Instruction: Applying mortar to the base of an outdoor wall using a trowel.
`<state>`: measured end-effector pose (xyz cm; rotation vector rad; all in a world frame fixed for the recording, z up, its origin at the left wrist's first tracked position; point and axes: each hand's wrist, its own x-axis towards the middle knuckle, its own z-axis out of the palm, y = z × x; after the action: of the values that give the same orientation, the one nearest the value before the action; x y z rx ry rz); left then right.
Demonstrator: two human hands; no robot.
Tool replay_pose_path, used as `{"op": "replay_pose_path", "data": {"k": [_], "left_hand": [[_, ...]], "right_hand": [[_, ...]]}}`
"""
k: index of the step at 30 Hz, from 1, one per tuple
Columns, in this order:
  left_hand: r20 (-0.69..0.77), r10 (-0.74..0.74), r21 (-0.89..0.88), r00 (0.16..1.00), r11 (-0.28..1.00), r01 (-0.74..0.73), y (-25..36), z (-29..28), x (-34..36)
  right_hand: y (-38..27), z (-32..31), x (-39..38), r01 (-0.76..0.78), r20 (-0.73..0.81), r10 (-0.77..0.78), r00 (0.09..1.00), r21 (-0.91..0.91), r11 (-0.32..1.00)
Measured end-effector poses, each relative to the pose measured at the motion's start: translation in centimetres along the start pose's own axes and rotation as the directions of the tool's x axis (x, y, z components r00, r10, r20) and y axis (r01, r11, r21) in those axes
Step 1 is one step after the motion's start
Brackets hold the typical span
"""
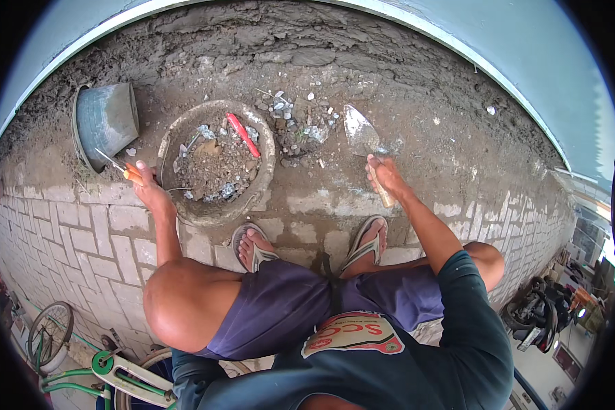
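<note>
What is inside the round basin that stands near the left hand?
The basin holds dirt with pale scraps, and a long red object lies on top. The dirt covers the bottom, so anything buried cannot be seen.

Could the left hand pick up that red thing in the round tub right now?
Probably not straight away: the red thing lies uncovered in the nearby tub, but the left hand holds an orange-handled tool.

The left hand (152, 189) is at nine o'clock, fingers (141, 166) curled; the right hand (387, 175) at two, gripping, forearm (428, 222) slanting toward eleven o'clock.
</note>
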<state>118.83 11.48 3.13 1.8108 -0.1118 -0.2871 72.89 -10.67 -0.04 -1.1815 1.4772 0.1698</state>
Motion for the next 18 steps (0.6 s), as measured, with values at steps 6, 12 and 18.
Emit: {"op": "replay_pose_path", "data": {"k": [6,12,18], "left_hand": [[0.026,-0.002,-0.001,1.0,1.0,0.002,-0.4,-0.4,0.3],[0.006,0.072,-0.015,0.997,0.997,-0.072,-0.3,-0.5,0.4],[0.058,0.031,-0.043,0.998,0.999,-0.028,-0.8,-0.7,0.6]], "right_hand": [[-3.7,8.2,1.9,-0.002,0.273,-0.037,0.961,0.14,0.99],[-7.3,10.4,1.6,-0.01,0.229,-0.05,0.972,0.253,0.967],[-13.3,6.0,-4.6,0.307,0.145,-0.299,0.943,-0.043,0.951]]}}
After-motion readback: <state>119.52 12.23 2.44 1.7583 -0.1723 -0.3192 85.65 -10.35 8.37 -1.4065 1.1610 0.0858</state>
